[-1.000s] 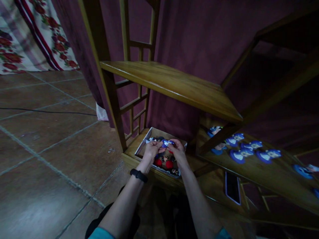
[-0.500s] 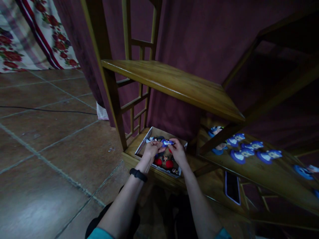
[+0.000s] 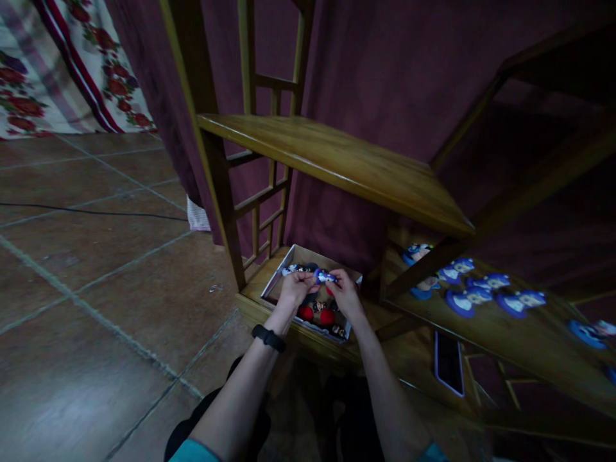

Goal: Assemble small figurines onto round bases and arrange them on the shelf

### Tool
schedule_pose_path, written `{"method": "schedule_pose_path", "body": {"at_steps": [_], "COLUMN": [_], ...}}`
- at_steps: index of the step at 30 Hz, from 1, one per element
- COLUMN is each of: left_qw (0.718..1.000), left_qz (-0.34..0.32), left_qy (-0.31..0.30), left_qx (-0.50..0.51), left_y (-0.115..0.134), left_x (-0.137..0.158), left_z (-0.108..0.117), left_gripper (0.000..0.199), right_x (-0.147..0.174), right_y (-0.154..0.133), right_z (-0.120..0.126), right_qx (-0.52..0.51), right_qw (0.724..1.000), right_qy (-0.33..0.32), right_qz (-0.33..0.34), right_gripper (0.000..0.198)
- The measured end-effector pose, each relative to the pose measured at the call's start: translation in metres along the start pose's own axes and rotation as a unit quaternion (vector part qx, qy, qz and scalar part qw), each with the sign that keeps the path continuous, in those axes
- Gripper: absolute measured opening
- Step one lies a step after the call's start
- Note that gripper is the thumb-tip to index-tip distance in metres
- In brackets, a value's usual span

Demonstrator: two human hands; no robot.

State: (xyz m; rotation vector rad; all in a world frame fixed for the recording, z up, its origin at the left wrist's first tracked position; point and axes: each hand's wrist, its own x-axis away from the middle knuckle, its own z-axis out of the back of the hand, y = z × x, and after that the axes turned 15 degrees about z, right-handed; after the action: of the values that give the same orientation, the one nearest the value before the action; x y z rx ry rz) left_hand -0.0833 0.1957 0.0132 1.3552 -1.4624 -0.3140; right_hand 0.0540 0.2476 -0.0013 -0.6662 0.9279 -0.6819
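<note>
Blue and white, the toy [image 3: 325, 276] is pinched by the left hand [image 3: 294, 289] and right hand [image 3: 345, 293], and is best held softly above the box [image 3: 308, 256].

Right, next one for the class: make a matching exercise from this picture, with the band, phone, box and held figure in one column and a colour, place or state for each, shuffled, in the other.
1. band
2. phone
3. box
4. held figure

A. has red pieces inside
B. blue and white
C. on the left wrist
D. dark, with a pale purple rim

Pairs: 1-C, 2-D, 3-A, 4-B
</note>
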Motion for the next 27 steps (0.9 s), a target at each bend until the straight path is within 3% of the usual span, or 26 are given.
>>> {"method": "schedule_pose_path", "body": {"at_steps": [7,16,27], "left_qw": [1.000,1.000,1.000], "left_qz": [0.013,-0.020,0.007], "left_qy": [0.008,0.007,0.010], "left_qx": [-0.012,-0.001,-0.002], "left_y": [-0.002,-0.002,-0.003], "left_x": [-0.002,0.004,-0.001], "left_z": [0.001,-0.003,0.002], "left_gripper": [0.009,0.010,0.006], "right_x": [0.001,0.000,0.002], "right_y": [-0.009,-0.006,-0.005], "right_z": [0.004,-0.006,-0.001], "right_qx": [0.037,-0.115,-0.045], "right_qw": [0.999,0.988,0.999], "right_qy": [-0.018,0.066,0.008], "right_qz": [0.019,-0.079,-0.029], "right_gripper": [0.019,0.020,0.017]}}
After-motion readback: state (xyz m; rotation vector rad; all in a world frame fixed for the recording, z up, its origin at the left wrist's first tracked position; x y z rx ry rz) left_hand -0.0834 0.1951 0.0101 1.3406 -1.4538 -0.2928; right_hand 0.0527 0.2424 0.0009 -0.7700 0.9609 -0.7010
